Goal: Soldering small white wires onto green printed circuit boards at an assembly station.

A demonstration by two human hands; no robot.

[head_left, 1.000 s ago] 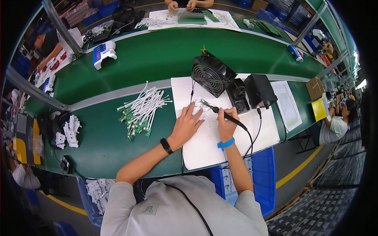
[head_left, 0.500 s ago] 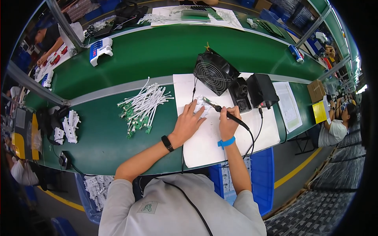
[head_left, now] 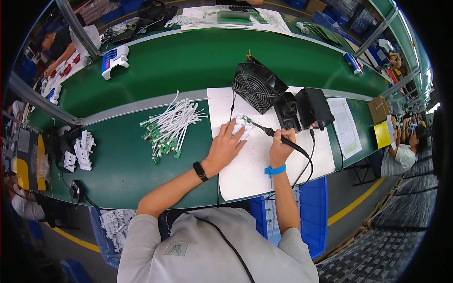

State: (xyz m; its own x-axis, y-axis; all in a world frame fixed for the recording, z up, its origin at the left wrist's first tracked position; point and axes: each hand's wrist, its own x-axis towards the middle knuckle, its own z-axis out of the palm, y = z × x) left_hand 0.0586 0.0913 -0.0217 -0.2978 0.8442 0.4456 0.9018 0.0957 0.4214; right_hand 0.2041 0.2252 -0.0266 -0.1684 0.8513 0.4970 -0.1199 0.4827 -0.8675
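Note:
My left hand (head_left: 227, 147) lies on the white sheet (head_left: 236, 186), fingers stretched forward and holding a small white plastic part (head_left: 242, 130) steady. A bit of green circuit board (head_left: 246, 119) shows at the part's far end. My right hand (head_left: 281, 147) is closed round the handle of a soldering iron (head_left: 278, 134), whose thin tip points left at the board. Whether the tip touches the board is too small to tell. To the left lies a pile of white cables (head_left: 178, 120) with small green boards on their ends.
A black fan (head_left: 257, 87) stands beyond my hands, beside an iron holder (head_left: 287, 112) and a black soldering station (head_left: 315, 109). White plastic parts (head_left: 85, 153) lie at far left. Blue bins (head_left: 314, 217) sit below the table edge. A blue-and-white device (head_left: 114, 61) rests on the green belt.
My right hand has shifted right with the soldering iron, drawing its tip back a little from the board. My left hand stays in place. The blue-and-white device has moved left.

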